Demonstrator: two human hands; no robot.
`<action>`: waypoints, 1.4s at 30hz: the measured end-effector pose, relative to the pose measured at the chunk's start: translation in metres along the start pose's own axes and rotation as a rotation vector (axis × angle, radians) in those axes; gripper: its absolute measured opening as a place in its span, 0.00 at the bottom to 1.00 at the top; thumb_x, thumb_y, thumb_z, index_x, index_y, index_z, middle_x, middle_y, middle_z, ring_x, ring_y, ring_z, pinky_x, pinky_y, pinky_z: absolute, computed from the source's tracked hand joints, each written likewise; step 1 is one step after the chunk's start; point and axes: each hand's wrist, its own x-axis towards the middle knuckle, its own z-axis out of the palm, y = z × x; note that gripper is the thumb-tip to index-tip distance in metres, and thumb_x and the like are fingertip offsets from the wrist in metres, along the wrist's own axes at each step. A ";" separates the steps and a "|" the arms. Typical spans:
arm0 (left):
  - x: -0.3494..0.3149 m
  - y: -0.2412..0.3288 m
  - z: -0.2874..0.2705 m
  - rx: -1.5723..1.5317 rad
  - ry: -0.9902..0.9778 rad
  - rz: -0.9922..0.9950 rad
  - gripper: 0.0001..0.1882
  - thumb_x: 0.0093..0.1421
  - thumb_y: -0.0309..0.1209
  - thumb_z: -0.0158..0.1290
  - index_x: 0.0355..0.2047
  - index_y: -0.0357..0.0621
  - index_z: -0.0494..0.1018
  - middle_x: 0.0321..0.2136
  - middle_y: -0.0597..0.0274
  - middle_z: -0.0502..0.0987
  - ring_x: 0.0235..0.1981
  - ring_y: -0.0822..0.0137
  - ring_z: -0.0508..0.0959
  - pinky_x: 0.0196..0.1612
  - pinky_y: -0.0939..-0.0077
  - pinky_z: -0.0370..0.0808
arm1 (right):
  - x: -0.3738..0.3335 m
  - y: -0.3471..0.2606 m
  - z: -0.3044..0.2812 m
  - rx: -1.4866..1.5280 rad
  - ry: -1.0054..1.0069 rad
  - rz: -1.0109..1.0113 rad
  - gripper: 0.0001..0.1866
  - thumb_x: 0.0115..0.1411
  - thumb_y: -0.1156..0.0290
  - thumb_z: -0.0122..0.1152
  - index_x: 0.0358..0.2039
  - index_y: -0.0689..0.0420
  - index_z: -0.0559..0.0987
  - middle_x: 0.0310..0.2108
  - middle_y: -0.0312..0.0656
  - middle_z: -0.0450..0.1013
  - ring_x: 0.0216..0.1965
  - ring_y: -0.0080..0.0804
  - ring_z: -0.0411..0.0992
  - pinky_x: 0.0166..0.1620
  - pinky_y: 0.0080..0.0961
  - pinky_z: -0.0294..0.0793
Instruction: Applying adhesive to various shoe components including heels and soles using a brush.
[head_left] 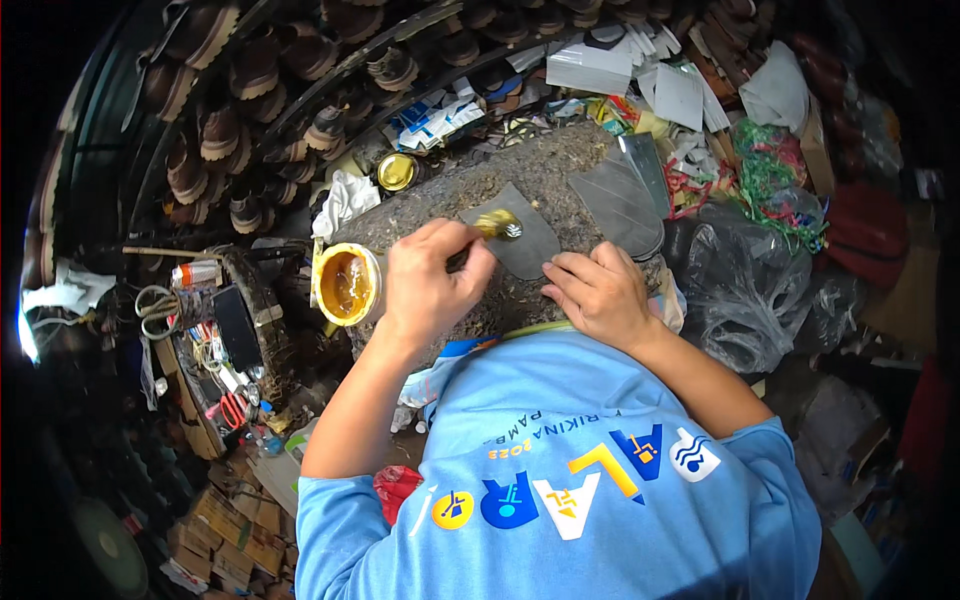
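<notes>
My left hand (430, 285) is closed around a small glue brush whose glue-coated yellowish head (495, 224) rests on or just over a dark grey sole-shaped sheet (535, 255). A wet, shiny patch shows beside the brush head. My right hand (603, 297) has its fingers drawn together at the sheet's right edge, gripping or pressing it; the thumb is partly hidden. Next to my left hand stands a tub of amber glue (347, 284), its rim smeared yellow. Farther right, more dark grey cut sheets (618, 205) lie overlapped on the rough, crusted work block (420, 215).
Behind the block sit a small yellow-topped can (396, 172), a crumpled white cloth (345, 203) and paper scraps (437, 118). Racks of brown shoes (260, 70) curve along the far left. Clear plastic bags (745, 290) bulge at right. A tool box (225, 360) with red-handled scissors stands left.
</notes>
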 end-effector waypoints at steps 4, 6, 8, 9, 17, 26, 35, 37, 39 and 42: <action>0.000 0.016 0.008 -0.134 -0.165 0.068 0.05 0.54 0.27 0.62 0.28 0.37 0.81 0.23 0.48 0.80 0.24 0.49 0.82 0.30 0.59 0.79 | -0.006 0.000 0.001 0.008 0.004 0.031 0.14 0.53 0.63 0.72 0.39 0.54 0.87 0.41 0.29 0.79 0.35 0.32 0.69 0.38 0.30 0.71; 0.006 0.026 0.015 -0.081 -0.063 0.028 0.05 0.55 0.26 0.61 0.26 0.36 0.79 0.21 0.48 0.79 0.24 0.48 0.81 0.30 0.59 0.79 | -0.007 0.000 0.002 0.030 -0.002 0.054 0.14 0.54 0.63 0.72 0.39 0.54 0.86 0.42 0.29 0.79 0.36 0.32 0.69 0.38 0.31 0.71; 0.016 0.033 0.017 0.019 -0.018 -0.060 0.05 0.56 0.26 0.60 0.25 0.36 0.79 0.21 0.48 0.79 0.23 0.48 0.81 0.29 0.59 0.78 | -0.007 0.001 0.003 0.041 0.008 0.042 0.14 0.54 0.62 0.72 0.39 0.54 0.86 0.42 0.29 0.79 0.36 0.32 0.69 0.38 0.31 0.71; 0.018 0.038 0.016 0.023 -0.041 -0.117 0.06 0.56 0.26 0.60 0.25 0.36 0.78 0.21 0.47 0.79 0.23 0.48 0.81 0.29 0.59 0.78 | -0.007 0.001 0.003 0.047 0.011 0.042 0.14 0.54 0.62 0.72 0.39 0.55 0.86 0.42 0.29 0.78 0.36 0.32 0.70 0.39 0.31 0.71; 0.035 0.047 0.019 0.098 -0.077 -0.172 0.06 0.57 0.26 0.59 0.26 0.35 0.80 0.21 0.46 0.79 0.21 0.51 0.81 0.28 0.63 0.77 | -0.005 0.005 0.004 0.094 0.075 0.023 0.12 0.54 0.63 0.70 0.36 0.55 0.85 0.35 0.30 0.74 0.37 0.33 0.69 0.39 0.32 0.70; 0.049 0.038 0.021 0.138 -0.088 -0.314 0.09 0.60 0.29 0.57 0.29 0.33 0.82 0.19 0.49 0.80 0.19 0.63 0.81 0.28 0.70 0.77 | -0.006 0.008 0.005 0.104 0.027 0.031 0.12 0.55 0.63 0.70 0.36 0.55 0.86 0.36 0.29 0.75 0.36 0.31 0.69 0.38 0.30 0.70; 0.056 0.023 0.015 0.116 -0.137 -0.500 0.11 0.59 0.31 0.57 0.29 0.33 0.82 0.16 0.53 0.78 0.17 0.70 0.75 0.26 0.74 0.73 | -0.005 0.009 0.004 0.113 0.002 0.041 0.14 0.53 0.63 0.73 0.39 0.54 0.87 0.41 0.30 0.79 0.35 0.30 0.69 0.38 0.29 0.71; 0.055 0.022 0.013 0.024 -0.105 -0.433 0.11 0.59 0.30 0.57 0.31 0.33 0.82 0.17 0.54 0.79 0.19 0.70 0.77 0.28 0.73 0.75 | -0.005 0.008 0.004 0.115 0.009 0.042 0.14 0.53 0.63 0.74 0.39 0.55 0.87 0.41 0.31 0.80 0.35 0.31 0.70 0.39 0.29 0.72; 0.054 0.021 0.011 -0.043 0.017 -0.391 0.10 0.59 0.29 0.57 0.31 0.32 0.82 0.18 0.54 0.80 0.20 0.70 0.78 0.29 0.72 0.76 | -0.004 0.008 0.006 0.115 0.036 0.034 0.12 0.54 0.63 0.71 0.36 0.55 0.86 0.37 0.31 0.76 0.37 0.32 0.69 0.39 0.30 0.70; 0.047 0.019 0.008 0.018 -0.088 -0.416 0.10 0.60 0.29 0.56 0.31 0.34 0.83 0.19 0.54 0.80 0.20 0.70 0.78 0.29 0.72 0.76 | -0.003 0.007 0.006 0.119 0.048 0.030 0.11 0.55 0.63 0.69 0.35 0.56 0.86 0.35 0.31 0.75 0.37 0.32 0.69 0.39 0.30 0.70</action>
